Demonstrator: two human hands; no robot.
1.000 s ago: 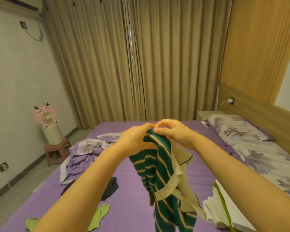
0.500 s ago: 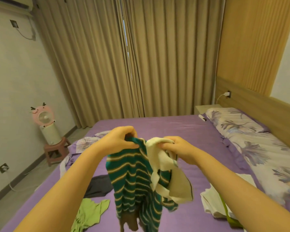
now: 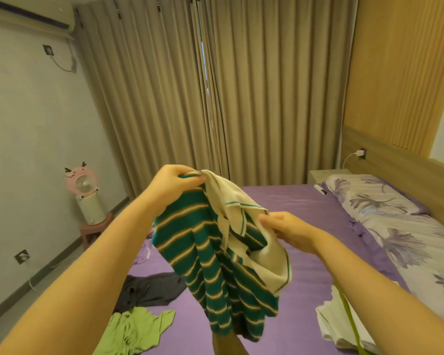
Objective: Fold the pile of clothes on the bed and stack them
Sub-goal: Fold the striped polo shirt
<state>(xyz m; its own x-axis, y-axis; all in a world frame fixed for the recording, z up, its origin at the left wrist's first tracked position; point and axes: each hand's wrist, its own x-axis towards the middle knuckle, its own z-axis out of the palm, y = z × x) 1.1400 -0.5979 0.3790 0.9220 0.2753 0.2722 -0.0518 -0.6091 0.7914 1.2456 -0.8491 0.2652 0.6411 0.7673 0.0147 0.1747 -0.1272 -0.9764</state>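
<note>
A green striped shirt [image 3: 210, 267] with a cream collar hangs in the air above the purple bed [image 3: 287, 208]. My left hand [image 3: 174, 184] pinches its top edge, raised high. Lower and to the right, my right hand [image 3: 290, 230] grips the cream collar part. The shirt's lower end droops toward the bed. A light green garment [image 3: 136, 329] lies crumpled at the near left, with a dark grey garment [image 3: 149, 288] just behind it. A white folded garment [image 3: 336, 326] with a green stripe lies at the near right, partly hidden by my right forearm.
A flowered pillow and cover [image 3: 395, 226] run along the bed's right side by the wooden headboard. A pink fan [image 3: 83, 185] stands on a small stool [image 3: 95, 228] by the left wall. Beige curtains [image 3: 215, 85] close off the far side. A nightstand [image 3: 328, 175] is at the bed's far corner.
My hands have drawn apart: the left rose with the shirt's edge, the right dropped lower with the collar. The shirt has spread wider between them. The view has tilted up.
</note>
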